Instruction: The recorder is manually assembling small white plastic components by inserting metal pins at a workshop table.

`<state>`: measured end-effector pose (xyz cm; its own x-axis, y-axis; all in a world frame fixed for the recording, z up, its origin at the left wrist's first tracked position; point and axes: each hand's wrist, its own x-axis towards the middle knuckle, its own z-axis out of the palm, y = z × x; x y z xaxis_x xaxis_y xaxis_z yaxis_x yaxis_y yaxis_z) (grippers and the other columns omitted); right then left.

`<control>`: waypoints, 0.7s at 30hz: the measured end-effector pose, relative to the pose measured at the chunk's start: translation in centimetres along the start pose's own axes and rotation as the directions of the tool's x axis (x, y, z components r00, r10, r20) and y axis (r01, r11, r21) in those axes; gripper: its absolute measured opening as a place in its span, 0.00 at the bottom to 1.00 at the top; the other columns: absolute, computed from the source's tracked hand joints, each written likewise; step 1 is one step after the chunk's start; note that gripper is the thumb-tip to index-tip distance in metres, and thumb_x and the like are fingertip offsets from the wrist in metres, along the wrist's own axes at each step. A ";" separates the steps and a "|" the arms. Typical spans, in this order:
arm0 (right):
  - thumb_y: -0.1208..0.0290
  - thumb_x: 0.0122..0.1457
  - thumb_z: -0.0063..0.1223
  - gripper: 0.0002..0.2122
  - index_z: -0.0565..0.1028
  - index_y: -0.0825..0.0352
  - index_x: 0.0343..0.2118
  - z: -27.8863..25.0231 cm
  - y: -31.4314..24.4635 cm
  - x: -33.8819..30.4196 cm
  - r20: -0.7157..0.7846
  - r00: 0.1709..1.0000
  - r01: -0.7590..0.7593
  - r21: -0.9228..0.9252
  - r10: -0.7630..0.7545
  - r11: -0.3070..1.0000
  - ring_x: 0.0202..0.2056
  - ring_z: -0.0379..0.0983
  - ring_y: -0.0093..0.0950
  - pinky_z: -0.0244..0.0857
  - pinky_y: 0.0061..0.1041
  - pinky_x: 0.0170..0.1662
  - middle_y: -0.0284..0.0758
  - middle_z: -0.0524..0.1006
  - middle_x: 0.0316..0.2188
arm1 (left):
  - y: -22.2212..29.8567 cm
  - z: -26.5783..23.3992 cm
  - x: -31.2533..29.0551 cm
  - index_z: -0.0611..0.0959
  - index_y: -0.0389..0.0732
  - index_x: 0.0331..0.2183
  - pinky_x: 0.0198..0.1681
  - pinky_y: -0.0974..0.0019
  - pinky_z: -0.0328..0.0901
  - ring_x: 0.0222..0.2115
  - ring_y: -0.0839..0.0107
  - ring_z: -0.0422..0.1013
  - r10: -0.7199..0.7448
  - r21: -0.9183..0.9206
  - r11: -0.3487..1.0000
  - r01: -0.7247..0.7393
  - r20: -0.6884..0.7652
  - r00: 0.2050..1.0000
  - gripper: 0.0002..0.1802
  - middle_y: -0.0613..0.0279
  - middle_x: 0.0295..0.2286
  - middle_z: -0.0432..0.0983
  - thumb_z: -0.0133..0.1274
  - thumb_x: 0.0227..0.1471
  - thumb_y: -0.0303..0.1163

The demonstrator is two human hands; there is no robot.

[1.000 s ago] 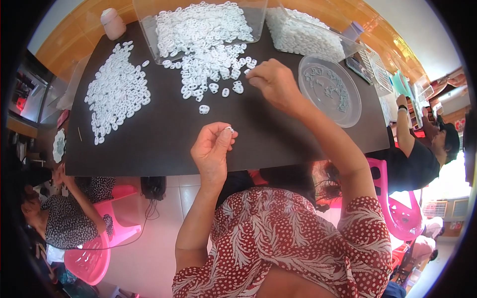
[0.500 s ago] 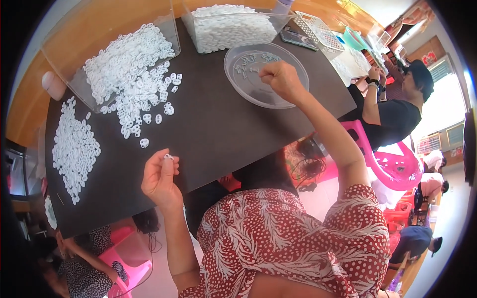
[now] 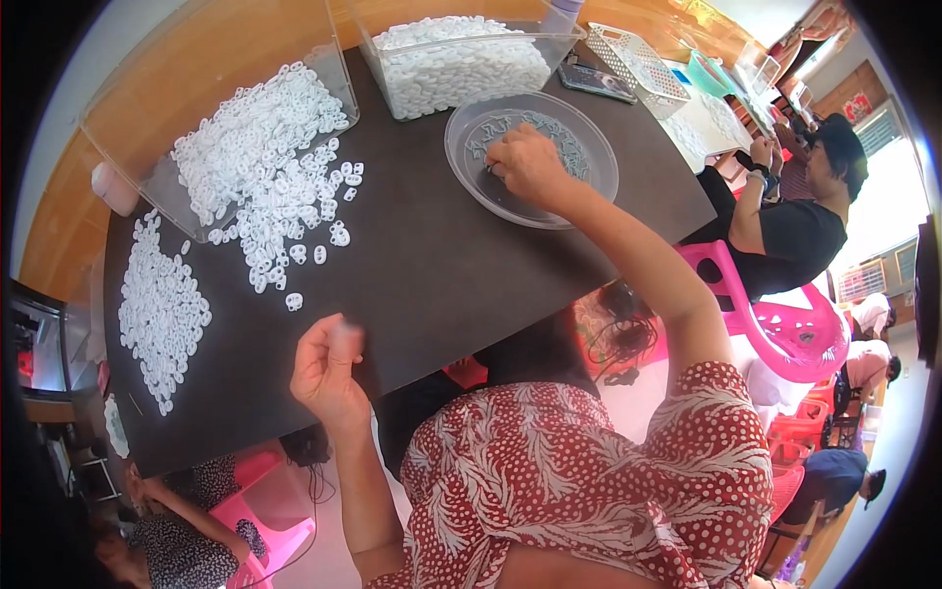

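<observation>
- Right hand (image 3: 533,169): lowered inside a round clear tray (image 3: 463,180), fingertips bunched close together, pointing left. Whether they grip a piece cannot be told.
- Small grey pieces (image 3: 571,147): loose on the tray floor, some just beside the fingertips on the far side, others rightward behind the knuckles. Slim in form, they point in mixed directions with no common long axis. The right hand is the nearer; the left is well apart.
- Left hand (image 3: 332,381): raised at the table's front edge, left of its middle, thumb and forefinger brought together. Motion blur at the tips; cannot tell whether anything is held.
- Single white two-hole piece (image 3: 294,301): on the table, the nearest loose item beyond the left fingertips.
- Tray placing: toward the table's right edge, apart from it; a clear box of white pieces (image 3: 391,79) stands just beyond. Dark tabletop (image 3: 422,231) runs leftward from the tray to the spilled white heap (image 3: 278,216), and forward to the front edge, which the right forearm crosses.
- Outlying: flat white pile (image 3: 165,314) along the left edge; phone (image 3: 597,82) between tray and far right corner.
</observation>
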<state>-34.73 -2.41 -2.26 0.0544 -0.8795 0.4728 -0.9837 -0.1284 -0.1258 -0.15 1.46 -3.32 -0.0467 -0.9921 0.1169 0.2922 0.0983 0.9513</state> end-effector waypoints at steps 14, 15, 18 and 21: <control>0.78 0.40 0.48 0.02 0.69 0.69 0.17 -1.0 -0.5 0.9 0.118 0.968 0.235 -0.100 -0.223 0.967 0.31 0.68 0.41 0.65 0.38 0.32 0.42 0.71 0.21 | 0.2 0.2 0.0 0.78 0.31 0.37 0.25 0.79 0.62 0.23 0.79 0.69 -0.001 0.010 1.000 0.001 -0.014 1.000 0.10 0.58 0.26 0.76 0.53 0.50 0.23; 0.78 0.40 0.47 0.02 0.68 0.70 0.17 -1.1 -0.4 0.7 0.107 0.971 0.224 -0.098 -0.213 0.970 0.30 0.67 0.42 0.65 0.39 0.32 0.43 0.71 0.21 | 0.2 0.2 0.0 0.78 0.31 0.36 0.26 0.79 0.63 0.23 0.79 0.69 -0.008 -0.004 1.000 0.008 0.001 1.000 0.10 0.59 0.26 0.76 0.53 0.50 0.24; 0.79 0.41 0.46 0.01 0.67 0.69 0.18 -1.0 -0.9 0.6 -0.004 0.991 0.134 -0.034 -0.134 0.990 0.28 0.67 0.43 0.64 0.40 0.32 0.44 0.71 0.20 | 0.1 -0.1 -0.1 0.78 0.31 0.36 0.26 0.79 0.63 0.23 0.79 0.69 -0.011 -0.018 1.000 0.011 -0.005 1.000 0.09 0.59 0.26 0.76 0.53 0.50 0.23; 0.80 0.42 0.46 0.02 0.66 0.69 0.19 -2.6 -2.5 0.8 -0.059 0.996 0.077 0.179 -0.067 0.981 0.26 0.67 0.44 0.62 0.40 0.31 0.45 0.71 0.20 | 0.5 -0.1 -0.3 0.77 0.30 0.36 0.25 0.78 0.63 0.23 0.79 0.69 -0.025 -0.029 0.999 0.024 -0.017 1.000 0.09 0.58 0.26 0.76 0.51 0.51 0.22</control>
<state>-32.65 -1.57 0.67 0.1098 -0.8401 0.5312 -0.9300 -0.2754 -0.2433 0.09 1.77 -2.95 -0.0380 -0.9954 0.0883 0.3186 0.0717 0.9452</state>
